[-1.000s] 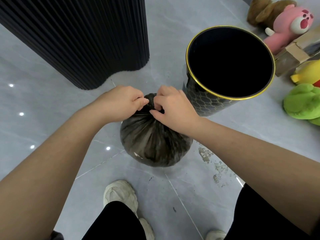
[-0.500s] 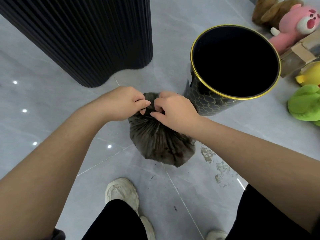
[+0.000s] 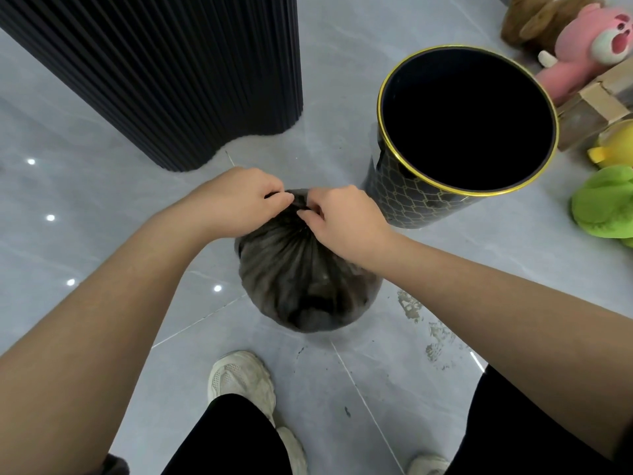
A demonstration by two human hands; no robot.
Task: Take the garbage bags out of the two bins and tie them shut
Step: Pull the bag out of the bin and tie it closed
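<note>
A full dark garbage bag (image 3: pixel 305 286) sits on the grey tile floor in front of me, its top gathered into a bunch. My left hand (image 3: pixel 239 200) pinches the gathered plastic from the left. My right hand (image 3: pixel 342 221) pinches it from the right, fingers curled round the bag's neck. The two hands nearly touch above the bag. Just right of them stands a black bin (image 3: pixel 411 197) with a gold rim and a honeycomb pattern, its dark inside showing no bag.
A tall black ribbed column (image 3: pixel 164 73) stands at the back left. Plush toys, pink (image 3: pixel 589 53), yellow (image 3: pixel 616 145) and green (image 3: pixel 606 204), and a cardboard box (image 3: pixel 596 108) lie at the right. My shoes (image 3: pixel 243 378) are below the bag. Dirt marks (image 3: pixel 421 320) spot the floor.
Both hands stay on the bag's neck with small finger movements. The bag has turned and settled slightly, and the view has shifted a little.
</note>
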